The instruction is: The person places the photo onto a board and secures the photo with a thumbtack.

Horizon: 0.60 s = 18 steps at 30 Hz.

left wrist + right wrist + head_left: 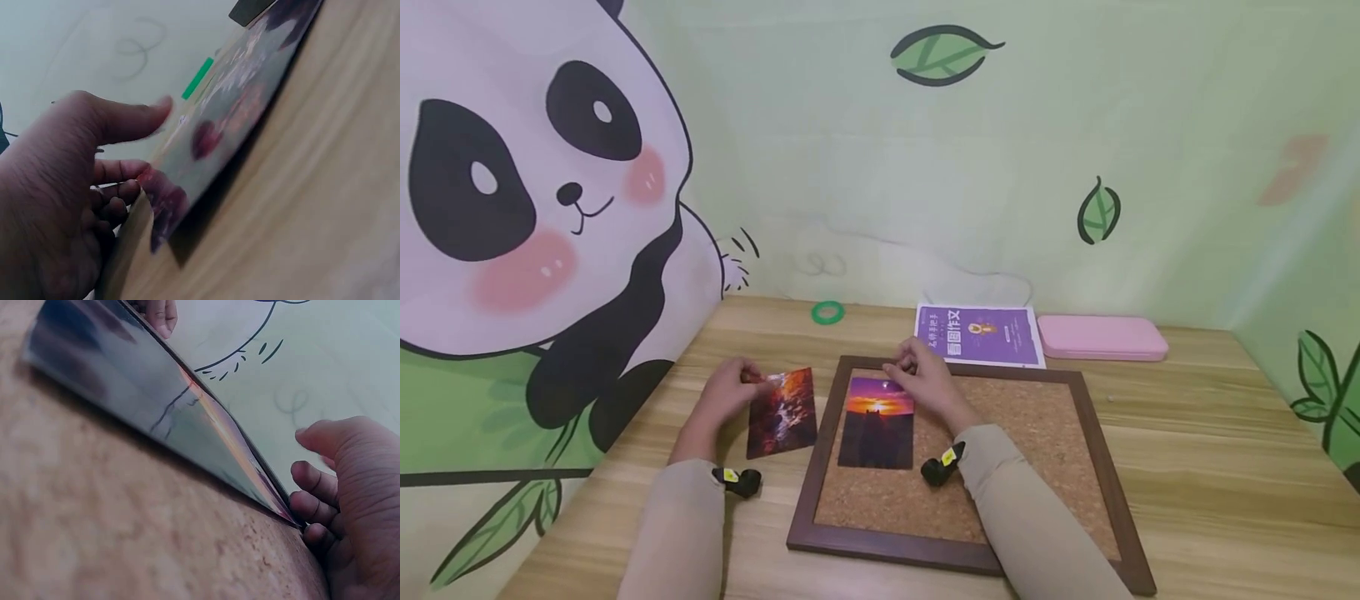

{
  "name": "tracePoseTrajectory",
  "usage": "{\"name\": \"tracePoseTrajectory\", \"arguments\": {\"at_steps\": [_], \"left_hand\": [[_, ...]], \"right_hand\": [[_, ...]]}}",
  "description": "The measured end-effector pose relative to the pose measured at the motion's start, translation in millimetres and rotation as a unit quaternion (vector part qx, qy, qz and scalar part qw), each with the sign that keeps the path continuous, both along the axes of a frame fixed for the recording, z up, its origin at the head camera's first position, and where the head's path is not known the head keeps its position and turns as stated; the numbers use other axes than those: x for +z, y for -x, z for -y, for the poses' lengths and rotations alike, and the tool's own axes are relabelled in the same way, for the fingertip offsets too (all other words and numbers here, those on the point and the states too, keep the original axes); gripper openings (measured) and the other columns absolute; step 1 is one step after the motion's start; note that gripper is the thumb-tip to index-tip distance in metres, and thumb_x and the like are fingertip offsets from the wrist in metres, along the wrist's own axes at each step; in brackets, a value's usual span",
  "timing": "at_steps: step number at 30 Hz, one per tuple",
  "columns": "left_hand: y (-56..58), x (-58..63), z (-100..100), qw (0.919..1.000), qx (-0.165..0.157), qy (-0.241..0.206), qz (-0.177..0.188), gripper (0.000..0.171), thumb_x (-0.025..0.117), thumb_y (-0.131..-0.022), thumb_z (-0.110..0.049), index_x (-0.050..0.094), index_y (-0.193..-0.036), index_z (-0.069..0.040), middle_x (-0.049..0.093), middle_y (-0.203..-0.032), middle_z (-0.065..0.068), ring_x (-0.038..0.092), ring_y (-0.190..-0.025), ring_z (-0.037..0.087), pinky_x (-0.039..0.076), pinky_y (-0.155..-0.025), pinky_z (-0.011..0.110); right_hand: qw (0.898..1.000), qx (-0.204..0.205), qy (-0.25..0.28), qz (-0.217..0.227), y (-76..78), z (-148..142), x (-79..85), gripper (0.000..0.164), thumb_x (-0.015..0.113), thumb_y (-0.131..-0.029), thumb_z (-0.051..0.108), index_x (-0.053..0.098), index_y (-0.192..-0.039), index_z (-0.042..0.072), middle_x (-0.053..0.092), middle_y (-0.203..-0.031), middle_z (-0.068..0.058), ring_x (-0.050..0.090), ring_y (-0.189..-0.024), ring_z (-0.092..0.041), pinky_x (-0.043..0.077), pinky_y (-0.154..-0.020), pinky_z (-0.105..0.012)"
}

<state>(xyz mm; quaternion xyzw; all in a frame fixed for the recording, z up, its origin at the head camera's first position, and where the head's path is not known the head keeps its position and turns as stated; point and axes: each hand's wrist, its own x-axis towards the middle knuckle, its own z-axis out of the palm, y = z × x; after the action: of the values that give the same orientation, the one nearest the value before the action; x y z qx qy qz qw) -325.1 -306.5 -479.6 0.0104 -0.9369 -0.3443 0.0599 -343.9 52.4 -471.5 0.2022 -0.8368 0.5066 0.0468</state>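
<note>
A brown-framed cork board [1037,467] lies on the table, with a purple-and-orange sunset photo [877,421] flat over its left part. My right hand [925,379] is at this photo's upper right corner; in the right wrist view its bent fingers [315,506] reach the corner while the thumb is held apart. Left of the board is a second photo [782,417], dark with orange and red, slightly turned. My left hand [733,396] is at its upper left corner. In the left wrist view the fingertips [142,172] touch that photo's edge, and the thumb hovers above its glossy face.
A green ring [827,312], like a tape roll, lies near the back edge of the wooden table [1217,483]. Behind the board are a purple-covered book [1000,329] and a pink case [1103,337]. A printed panda backdrop [542,217] closes off the left and back.
</note>
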Motion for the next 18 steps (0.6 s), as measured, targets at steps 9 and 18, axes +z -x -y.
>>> {"name": "tracePoseTrajectory", "arguments": {"at_steps": [9, 18], "left_hand": [[-4.1, -2.3, 0.9, 0.9992, 0.005, -0.017, 0.035, 0.050, 0.081, -0.082, -0.035, 0.059, -0.112, -0.002, 0.059, -0.105, 0.015, 0.053, -0.094, 0.030, 0.042, -0.081, 0.042], [-4.3, -6.5, 9.6, 0.9952, 0.006, -0.097, 0.014, 0.048, 0.083, -0.084, -0.033, 0.062, -0.116, -0.004, 0.055, -0.097, 0.008, 0.050, -0.093, 0.025, 0.040, -0.083, 0.037]], "right_hand": [[1.000, 0.016, -0.023, 0.002, -3.3, 0.8, -0.1, 0.020, 0.067, -0.097, 0.031, 0.070, -0.103, 0.012, 0.067, -0.085, 0.001, 0.060, -0.080, -0.017, 0.050, -0.072, -0.033], [0.997, 0.012, -0.054, -0.058, -14.8, 3.1, 11.4, 0.015, 0.066, -0.099, 0.029, 0.068, -0.092, 0.016, 0.065, -0.078, 0.003, 0.057, -0.073, -0.013, 0.049, -0.066, -0.029]]}}
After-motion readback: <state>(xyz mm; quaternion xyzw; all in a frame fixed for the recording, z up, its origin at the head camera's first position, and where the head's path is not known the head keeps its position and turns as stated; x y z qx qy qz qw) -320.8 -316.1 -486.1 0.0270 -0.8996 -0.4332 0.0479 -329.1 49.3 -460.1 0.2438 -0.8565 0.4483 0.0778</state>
